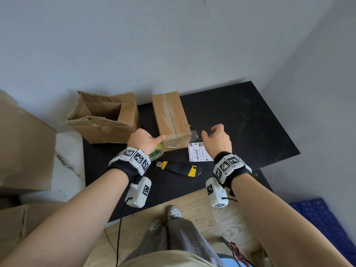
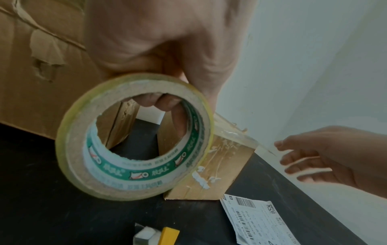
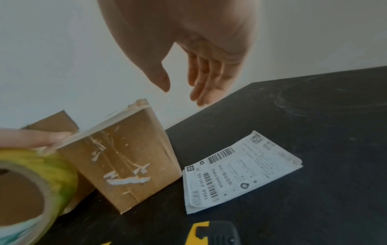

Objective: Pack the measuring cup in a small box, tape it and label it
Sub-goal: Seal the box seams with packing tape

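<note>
The closed, taped box (image 1: 172,120) stands centre frame on your black table (image 1: 240,120). Your left hand (image 1: 143,139) grips the tape roll (image 2: 134,137) against it; your right hand (image 1: 217,140) hovers released above the labels (image 1: 199,151). The cup isn't visible.

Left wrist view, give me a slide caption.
Left hand holds tape roll against small box; right hand open.

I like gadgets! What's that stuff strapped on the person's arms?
Both arms are bare, no sleeves. Each wrist wears a black strap with white blocks printed with black square codes. A white camera box hangs beneath, trailing a black cable.
</note>
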The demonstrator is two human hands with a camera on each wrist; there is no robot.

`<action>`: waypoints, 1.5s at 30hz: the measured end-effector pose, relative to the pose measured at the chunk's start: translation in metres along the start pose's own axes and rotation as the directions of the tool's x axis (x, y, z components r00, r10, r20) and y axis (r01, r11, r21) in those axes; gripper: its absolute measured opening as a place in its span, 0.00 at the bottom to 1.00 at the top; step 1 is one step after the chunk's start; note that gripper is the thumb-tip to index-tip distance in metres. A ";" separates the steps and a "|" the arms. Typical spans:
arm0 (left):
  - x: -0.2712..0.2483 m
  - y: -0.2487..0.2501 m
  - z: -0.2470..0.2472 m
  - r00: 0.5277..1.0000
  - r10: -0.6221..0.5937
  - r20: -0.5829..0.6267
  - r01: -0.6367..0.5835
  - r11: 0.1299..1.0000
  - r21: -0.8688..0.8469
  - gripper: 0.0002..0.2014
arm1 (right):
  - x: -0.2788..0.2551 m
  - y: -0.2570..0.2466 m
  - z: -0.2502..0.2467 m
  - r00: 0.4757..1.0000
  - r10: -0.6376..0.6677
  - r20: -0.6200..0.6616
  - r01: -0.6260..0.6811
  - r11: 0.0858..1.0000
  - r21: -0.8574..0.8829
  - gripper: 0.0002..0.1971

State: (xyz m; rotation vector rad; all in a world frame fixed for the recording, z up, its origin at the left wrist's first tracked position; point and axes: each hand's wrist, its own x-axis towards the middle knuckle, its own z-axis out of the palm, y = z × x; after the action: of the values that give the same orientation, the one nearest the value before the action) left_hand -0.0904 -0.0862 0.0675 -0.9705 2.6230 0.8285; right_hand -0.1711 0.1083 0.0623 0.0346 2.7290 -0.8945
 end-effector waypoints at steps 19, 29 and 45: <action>-0.006 -0.025 -0.020 0.989 0.149 0.014 -0.146 0.980 -0.139 0.13 | -0.029 -0.010 0.060 0.535 -0.785 0.312 0.844 0.517 -0.146 0.30; 0.001 -0.035 -0.021 0.976 0.200 0.087 -0.197 0.979 -0.045 0.10 | -0.024 -0.013 0.053 0.575 -0.742 0.345 0.811 0.573 -0.118 0.30; 0.000 -0.037 -0.028 0.942 0.318 0.107 -0.311 0.948 -0.073 0.05 | -0.052 0.004 0.060 0.739 -0.479 0.474 0.656 0.673 -0.342 0.19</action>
State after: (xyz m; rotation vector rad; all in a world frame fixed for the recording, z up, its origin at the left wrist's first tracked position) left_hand -0.0661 -0.1254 0.0743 -0.4982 2.7016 0.9991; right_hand -0.1060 0.0796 0.0272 -1.0530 2.5377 -0.2359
